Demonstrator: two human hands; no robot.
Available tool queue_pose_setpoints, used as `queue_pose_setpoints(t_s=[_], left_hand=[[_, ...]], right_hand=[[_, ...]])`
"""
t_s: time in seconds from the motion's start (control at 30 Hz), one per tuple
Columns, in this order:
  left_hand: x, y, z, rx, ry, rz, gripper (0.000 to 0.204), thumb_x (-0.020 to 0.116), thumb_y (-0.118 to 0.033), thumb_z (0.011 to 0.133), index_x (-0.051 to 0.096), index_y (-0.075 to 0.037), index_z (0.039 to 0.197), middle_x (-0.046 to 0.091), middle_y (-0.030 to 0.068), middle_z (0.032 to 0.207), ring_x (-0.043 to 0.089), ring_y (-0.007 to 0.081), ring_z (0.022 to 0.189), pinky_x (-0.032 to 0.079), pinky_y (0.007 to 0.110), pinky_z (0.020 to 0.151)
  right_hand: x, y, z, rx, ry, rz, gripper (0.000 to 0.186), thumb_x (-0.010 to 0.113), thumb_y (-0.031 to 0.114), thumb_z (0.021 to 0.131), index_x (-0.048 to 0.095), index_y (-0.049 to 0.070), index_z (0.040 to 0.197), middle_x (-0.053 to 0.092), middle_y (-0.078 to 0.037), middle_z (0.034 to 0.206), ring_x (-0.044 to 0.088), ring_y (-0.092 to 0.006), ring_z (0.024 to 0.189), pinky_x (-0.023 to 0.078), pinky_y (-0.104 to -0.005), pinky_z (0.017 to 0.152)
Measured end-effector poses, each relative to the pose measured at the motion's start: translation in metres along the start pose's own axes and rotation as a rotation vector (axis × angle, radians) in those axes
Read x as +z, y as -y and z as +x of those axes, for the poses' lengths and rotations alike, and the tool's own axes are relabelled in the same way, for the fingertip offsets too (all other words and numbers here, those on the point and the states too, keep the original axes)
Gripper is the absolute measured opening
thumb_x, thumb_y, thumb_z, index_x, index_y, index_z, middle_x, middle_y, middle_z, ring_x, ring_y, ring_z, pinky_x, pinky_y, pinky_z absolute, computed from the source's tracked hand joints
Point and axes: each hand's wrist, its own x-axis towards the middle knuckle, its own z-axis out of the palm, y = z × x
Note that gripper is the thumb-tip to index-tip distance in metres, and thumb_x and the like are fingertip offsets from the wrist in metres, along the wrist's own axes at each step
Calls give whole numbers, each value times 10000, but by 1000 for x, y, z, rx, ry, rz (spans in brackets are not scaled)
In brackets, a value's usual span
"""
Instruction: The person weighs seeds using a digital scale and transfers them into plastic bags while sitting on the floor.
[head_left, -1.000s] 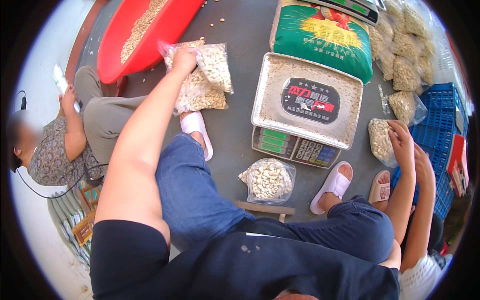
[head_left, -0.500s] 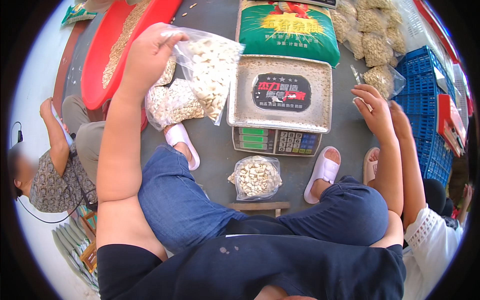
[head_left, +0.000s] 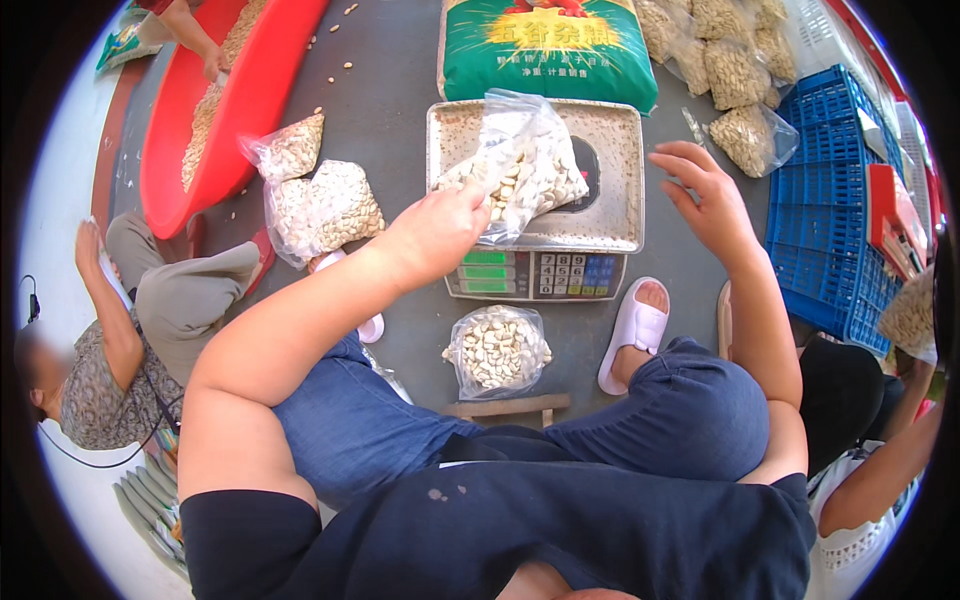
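Note:
My left hand (head_left: 448, 220) grips a clear plastic bag of pale flat seeds (head_left: 532, 180), which lies on the steel tray (head_left: 610, 222) of a digital scale with green displays (head_left: 485, 258). My right hand (head_left: 700, 195) is at the tray's right side, fingers apart and curved, holding nothing. Two more bags of seeds (head_left: 340, 205) lie on the floor left of the scale. Another bag (head_left: 497, 348), its top loose, stands below the scale between my legs.
A red trough of grain (head_left: 165, 150) and a co-worker's hand (head_left: 210, 60); a seated person (head_left: 90, 400) at left; a green sack (head_left: 548, 75); piled bags (head_left: 735, 75); blue crates (head_left: 820, 240); another co-worker at right (head_left: 870, 500), lifting a bag (head_left: 910, 310).
My left hand has lifted a bag from the left pile and brought it rightward onto the tray. The right-hand co-worker has raised a bag near the crates. A red-sleeved arm appears at the trough.

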Motion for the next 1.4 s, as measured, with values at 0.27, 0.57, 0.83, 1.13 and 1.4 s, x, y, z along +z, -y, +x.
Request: queue_pose_setpoints(t_s=[0.27,0.57,0.83,1.13,1.4], left_hand=[[-18,0,13,-268,24,-176,343,468,-387,799,583,-92,929,524,116,762,540,284,733,442,377,655],[9,62,26,-403,-106,-413,189,543,-112,743,620,-42,900,592,121,726,582,176,565,457,297,540],[-11,64,-14,-384,-367,-341,251,494,-49,755,585,-24,988,512,61,699,504,124,511,421,237,499],[-32,5,-22,-363,-23,-105,507,546,-279,767,387,-112,1218,548,173,867,543,305,803,433,372,698],[-139,-78,-88,-467,21,-22,425,552,-327,767,506,-72,1103,592,148,860,560,284,809,438,349,709]], right_hand=[[52,43,66,-331,279,-107,459,560,21,692,464,184,1110,398,-7,1225,540,-260,895,470,-345,687],[83,-1,84,-462,103,-175,50,501,27,623,470,49,590,487,-78,669,503,-278,692,432,-368,575],[47,18,45,-379,92,-336,32,517,29,622,511,54,642,485,-62,702,486,-244,765,437,-333,642],[0,68,12,-162,439,-330,425,431,-78,631,565,107,990,515,-71,1053,530,-282,894,438,-354,754],[-43,139,18,-343,302,-440,315,421,-73,648,572,42,899,549,-111,930,532,-294,855,432,-351,756]])
